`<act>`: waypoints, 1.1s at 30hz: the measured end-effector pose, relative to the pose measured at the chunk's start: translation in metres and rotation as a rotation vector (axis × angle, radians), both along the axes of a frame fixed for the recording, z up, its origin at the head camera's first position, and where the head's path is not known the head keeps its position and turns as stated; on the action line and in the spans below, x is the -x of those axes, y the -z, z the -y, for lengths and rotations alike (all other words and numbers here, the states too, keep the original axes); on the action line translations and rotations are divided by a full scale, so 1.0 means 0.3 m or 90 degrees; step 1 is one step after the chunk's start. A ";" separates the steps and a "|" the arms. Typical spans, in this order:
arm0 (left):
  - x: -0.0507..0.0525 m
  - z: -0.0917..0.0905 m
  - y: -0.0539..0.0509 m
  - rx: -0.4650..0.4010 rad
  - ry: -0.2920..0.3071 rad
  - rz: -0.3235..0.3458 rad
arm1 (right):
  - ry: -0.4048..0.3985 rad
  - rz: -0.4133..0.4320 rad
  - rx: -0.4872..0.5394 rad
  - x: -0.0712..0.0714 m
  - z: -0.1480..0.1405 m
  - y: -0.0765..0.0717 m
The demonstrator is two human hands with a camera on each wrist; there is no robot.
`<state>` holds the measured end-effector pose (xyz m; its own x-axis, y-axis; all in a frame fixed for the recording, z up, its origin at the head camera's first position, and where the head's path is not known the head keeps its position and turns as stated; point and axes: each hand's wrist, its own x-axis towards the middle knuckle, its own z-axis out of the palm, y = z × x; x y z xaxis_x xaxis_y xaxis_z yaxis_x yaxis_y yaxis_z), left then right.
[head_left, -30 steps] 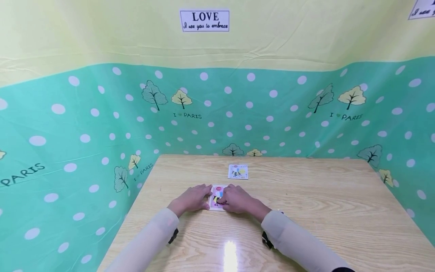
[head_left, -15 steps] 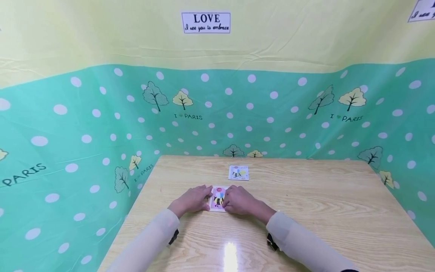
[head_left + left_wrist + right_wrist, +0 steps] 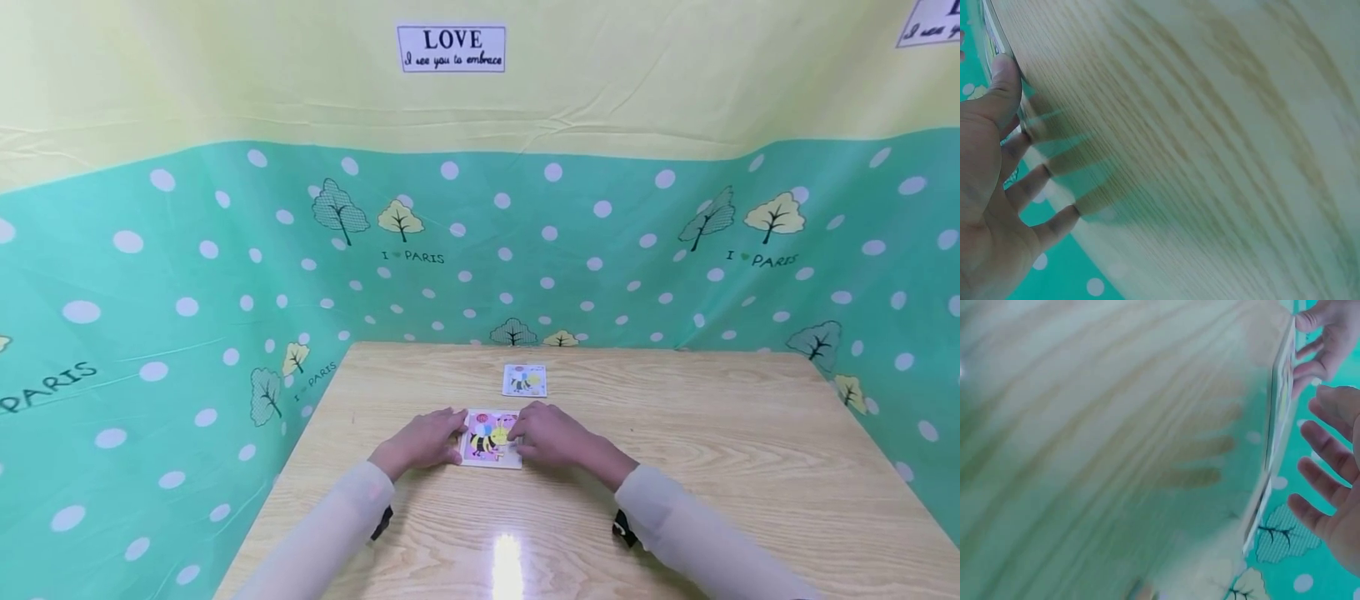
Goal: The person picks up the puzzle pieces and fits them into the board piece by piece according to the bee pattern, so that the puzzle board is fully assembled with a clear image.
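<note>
A flat square board with a bee picture on pink (image 3: 486, 440) lies on the table between both hands. My left hand (image 3: 422, 439) rests at its left edge. In the left wrist view the left thumb (image 3: 1007, 78) touches the board's edge, while the other fingers (image 3: 1059, 226) are spread with their tips on the table. My right hand (image 3: 555, 435) hovers at the board's right side, fingertips over the picture in the head view. The right wrist view shows its fingers (image 3: 1329, 447) loosely bent, holding nothing visible. The board's lower right corner looks paler.
A second square bee picture (image 3: 524, 381), paler, lies farther back on the wooden table (image 3: 675, 417). Green dotted cloth (image 3: 547, 250) hangs behind the table and along its sides. Light glares off the table's near part.
My right hand has slid rightward off the bee picture, uncovering its right side. The left hand stays at the left edge. Both boards have stayed in place.
</note>
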<state>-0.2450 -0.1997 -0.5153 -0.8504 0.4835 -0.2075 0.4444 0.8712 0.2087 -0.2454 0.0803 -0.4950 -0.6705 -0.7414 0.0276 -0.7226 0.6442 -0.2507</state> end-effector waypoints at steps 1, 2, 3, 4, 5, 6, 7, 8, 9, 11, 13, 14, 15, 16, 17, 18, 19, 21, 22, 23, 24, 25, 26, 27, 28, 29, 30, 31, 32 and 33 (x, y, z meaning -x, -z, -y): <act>0.000 0.001 0.001 0.002 -0.001 0.001 | -0.002 -0.002 0.003 0.000 -0.012 -0.004; 0.000 0.002 0.002 0.002 -0.003 0.001 | -0.007 -0.006 0.005 0.001 -0.024 -0.007; 0.000 0.002 0.002 0.003 -0.005 0.002 | -0.011 -0.009 0.007 0.001 -0.037 -0.009; -0.002 0.002 0.001 0.003 -0.007 0.003 | -0.015 -0.010 0.011 0.001 -0.051 -0.013; -0.002 0.003 0.000 0.003 -0.009 0.003 | -0.018 -0.011 0.012 0.000 -0.065 -0.017; -0.002 0.003 -0.001 0.002 -0.010 0.003 | -0.019 -0.011 0.011 -0.001 -0.079 -0.020; -0.002 0.003 -0.003 0.003 -0.012 0.003 | -0.020 -0.011 0.009 -0.002 -0.094 -0.023; -0.003 0.003 -0.005 0.003 -0.013 0.004 | -0.021 -0.011 0.008 -0.003 -0.109 -0.024; -0.003 0.003 -0.007 0.003 -0.015 0.005 | -0.021 -0.010 0.006 -0.004 -0.123 -0.027; -0.004 0.003 -0.009 0.004 -0.017 0.007 | -0.020 -0.008 0.001 -0.007 -0.149 -0.029; -0.004 0.003 -0.009 0.006 -0.018 0.007 | -0.020 -0.007 0.001 -0.009 -0.173 -0.031; -0.004 0.003 -0.010 0.007 -0.018 0.007 | -0.018 -0.006 -0.001 -0.010 -0.183 -0.030; -0.005 0.004 -0.010 0.007 -0.017 0.007 | -0.017 -0.006 0.000 -0.011 -0.193 -0.030; -0.005 0.004 -0.010 0.007 -0.016 0.006 | -0.013 -0.005 -0.003 -0.012 -0.203 -0.028; -0.006 0.003 -0.012 0.005 -0.015 0.007 | -0.009 -0.004 -0.006 -0.013 -0.213 -0.027; -0.006 0.003 -0.013 0.002 -0.014 0.006 | -0.002 -0.001 -0.007 -0.015 -0.222 -0.026; -0.006 0.002 -0.014 0.001 -0.013 0.006 | 0.005 0.004 -0.010 -0.016 -0.231 -0.025; -0.007 0.001 -0.016 -0.001 -0.012 0.006 | 0.018 0.011 -0.011 -0.021 -0.250 -0.022; -0.007 0.001 -0.017 -0.002 -0.012 0.005 | 0.023 0.016 -0.011 -0.023 -0.260 -0.022; -0.007 0.000 -0.018 -0.002 -0.014 0.005 | 0.027 0.018 -0.008 -0.025 -0.271 -0.020; -0.007 0.000 -0.017 -0.002 -0.013 0.004 | 0.032 0.020 -0.007 -0.028 -0.281 -0.018; -0.008 0.000 -0.018 -0.002 -0.013 0.004 | 0.034 0.021 -0.004 -0.031 -0.292 -0.015; -0.008 0.000 -0.018 -0.002 -0.012 0.005 | 0.035 0.020 0.000 -0.034 -0.303 -0.012; -0.008 0.000 -0.018 -0.003 -0.011 0.005 | 0.036 0.022 0.003 -0.037 -0.313 -0.008; -0.009 -0.001 -0.019 -0.004 -0.010 0.005 | 0.038 0.026 0.006 -0.041 -0.323 -0.005; -0.009 -0.001 -0.018 -0.005 -0.008 0.006 | 0.038 0.026 0.007 -0.046 -0.333 -0.002; -0.010 -0.002 -0.018 -0.006 -0.007 0.007 | 0.039 0.031 0.007 -0.051 -0.341 -0.001; -0.011 -0.003 -0.018 -0.005 -0.007 0.007 | 0.039 0.034 0.007 -0.056 -0.349 0.000; -0.012 -0.003 -0.017 -0.003 -0.008 0.007 | 0.039 0.036 0.006 -0.061 -0.357 0.001; -0.012 -0.004 -0.016 -0.003 -0.010 0.008 | 0.039 0.036 0.005 -0.065 -0.363 0.001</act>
